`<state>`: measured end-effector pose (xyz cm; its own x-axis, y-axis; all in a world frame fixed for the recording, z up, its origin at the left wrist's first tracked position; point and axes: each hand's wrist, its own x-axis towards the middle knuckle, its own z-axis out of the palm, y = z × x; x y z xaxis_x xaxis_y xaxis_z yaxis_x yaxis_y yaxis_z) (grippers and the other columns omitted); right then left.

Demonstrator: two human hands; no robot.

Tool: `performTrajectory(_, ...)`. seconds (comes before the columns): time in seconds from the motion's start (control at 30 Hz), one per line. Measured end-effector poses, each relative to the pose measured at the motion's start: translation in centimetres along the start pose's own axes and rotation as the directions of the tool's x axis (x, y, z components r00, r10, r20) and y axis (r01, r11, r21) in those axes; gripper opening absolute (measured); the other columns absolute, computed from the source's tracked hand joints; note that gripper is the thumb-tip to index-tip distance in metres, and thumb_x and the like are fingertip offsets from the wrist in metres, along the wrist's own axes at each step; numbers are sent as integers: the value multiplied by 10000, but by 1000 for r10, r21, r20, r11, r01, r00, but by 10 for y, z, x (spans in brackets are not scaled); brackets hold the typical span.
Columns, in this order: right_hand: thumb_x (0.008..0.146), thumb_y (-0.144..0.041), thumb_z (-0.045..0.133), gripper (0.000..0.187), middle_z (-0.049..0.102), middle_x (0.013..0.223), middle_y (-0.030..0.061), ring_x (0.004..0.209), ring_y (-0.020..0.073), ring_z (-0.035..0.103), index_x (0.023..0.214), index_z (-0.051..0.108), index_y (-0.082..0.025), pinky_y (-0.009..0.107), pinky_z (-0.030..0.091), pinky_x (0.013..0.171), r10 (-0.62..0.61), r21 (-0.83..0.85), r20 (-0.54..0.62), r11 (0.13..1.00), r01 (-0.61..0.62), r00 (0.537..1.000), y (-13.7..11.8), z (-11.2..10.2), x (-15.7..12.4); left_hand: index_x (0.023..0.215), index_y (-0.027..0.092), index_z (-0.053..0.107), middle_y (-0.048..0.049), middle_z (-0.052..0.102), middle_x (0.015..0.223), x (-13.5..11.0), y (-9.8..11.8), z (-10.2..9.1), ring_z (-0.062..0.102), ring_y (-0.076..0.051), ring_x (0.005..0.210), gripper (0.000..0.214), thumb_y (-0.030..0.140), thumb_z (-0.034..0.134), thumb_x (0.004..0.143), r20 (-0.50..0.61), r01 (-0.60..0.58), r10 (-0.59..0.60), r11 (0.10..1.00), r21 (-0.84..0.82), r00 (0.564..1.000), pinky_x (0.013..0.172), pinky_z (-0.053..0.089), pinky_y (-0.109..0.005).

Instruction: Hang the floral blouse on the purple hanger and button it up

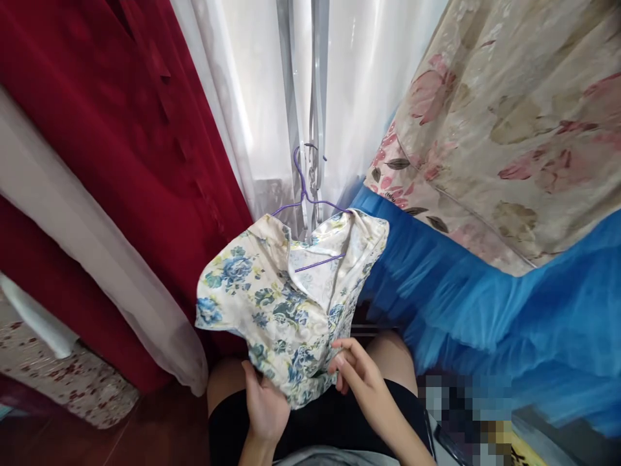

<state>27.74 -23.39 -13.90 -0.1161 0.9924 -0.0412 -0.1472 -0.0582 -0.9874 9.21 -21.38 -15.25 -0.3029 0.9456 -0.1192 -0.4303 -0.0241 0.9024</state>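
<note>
Hanging at centre: a short-sleeved, cream cloth blouse (272,304) printed with blue flowers and yellow-green leaves, its neckline parted in a deep V and its hem reaching down to the person's lap.
Purple hanger: a thin, glossy purple hanger (303,194) sits inside the shoulders, its crossbar visible through the neckline; the hook meets narrow pale strips above, though how it is caught there I cannot make out.
Left hand: the bare left hand (268,408) lies at the hem, palm turned up, thumb standing away at the side edge, fingers hidden behind the cloth; whether they grip or merely support, I cannot tell.
Right hand: the bare right hand (358,375) is at the lower front edge, index finger extended and thumb close to it, the others curled; whether cloth is pinched between them, I cannot tell.
Lower front edge: the step in hand appears to be close handling of this edge, the left hand seemingly steadying the hem.
Fingertip control: the next move would seem to call for a light, precise hold here, with the hem supported and little downward pull on the hanger.
Lap: black, smooth-looking shorts (315,430) lie beneath the hem.
</note>
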Motion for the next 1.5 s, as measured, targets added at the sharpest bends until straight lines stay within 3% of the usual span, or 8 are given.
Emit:
performTrajectory(0.1,1025,-558,502,348,615,850,0,618,139,519,1130,518,-226,275,399,589,-37,-48,-18,998,37,999,-5,7,35,1254,238,720,-151,738,1213,-7,-8,-12,606,-383,1287,780,846,568,790,62,143,-139,988,-57,988,1077,487,-544)
performTrajectory(0.2,1029,-543,500,375,531,700,-30,605,134,478,853,514,-212,275,377,604,-144,-125,-15,982,141,990,-10,10,64,1261,197,706,-134,756,1190,-2,-19,-16,649,-364,1238,665,522,865,703,33,175,-178,981,82,984,1083,486,-489)
performTrajectory(0.57,1002,-502,510,336,392,595,-70,539,134,349,811,469,-229,273,242,536,-163,-301,-41,943,143,986,-16,14,74,1077,172,733,-118,773,1112,-13,-26,-9,664,-356,1205,417,370,792,716,78,80,-107,953,292,991,1045,505,-435)
performTrajectory(0.73,977,-500,536,397,331,612,-67,559,126,307,716,391,-237,272,248,540,-143,-255,-80,960,119,986,-11,-2,65,1016,179,674,-97,738,1024,32,-23,-36,670,-337,1140,370,316,763,684,-85,-16,45,947,320,995,1033,491,-450)
performTrajectory(0.87,966,-478,562,400,339,570,-69,531,114,300,694,410,-228,263,227,520,-120,-279,-64,955,98,991,-15,-10,59,1059,216,600,-67,637,1153,55,-16,-48,626,-259,1130,401,304,762,703,-329,-242,352,912,332,876,985,503,-395)
performTrajectory(1.03,919,-455,638,360,440,507,-59,470,104,364,691,522,-202,251,277,501,-80,-246,-61,967,63,995,-23,3,60,1119,225,631,-76,667,1115,26,-18,-1,647,-227,1055,272,325,702,876,133,-379,359,804,458,924,936,516,-338)
performTrajectory(1.13,878,-487,689,362,483,475,-57,427,99,395,709,563,-194,243,301,476,-35,-169,-50,985,26,998,-24,10,54,1143,222,648,-85,707,1127,20,-19,32,669,-237,1076,260,300,684,897,359,-445,294,755,481,886,961,507,-342)
performTrajectory(1.5,829,-358,719,242,503,410,-59,390,83,356,692,654,-170,247,288,462,-120,22,-126,992,124,985,-86,10,78,754,217,571,22,584,641,20,-7,48,543,-133,558,122,206,604,871,510,-571,286,579,583,811,631,437,-255)
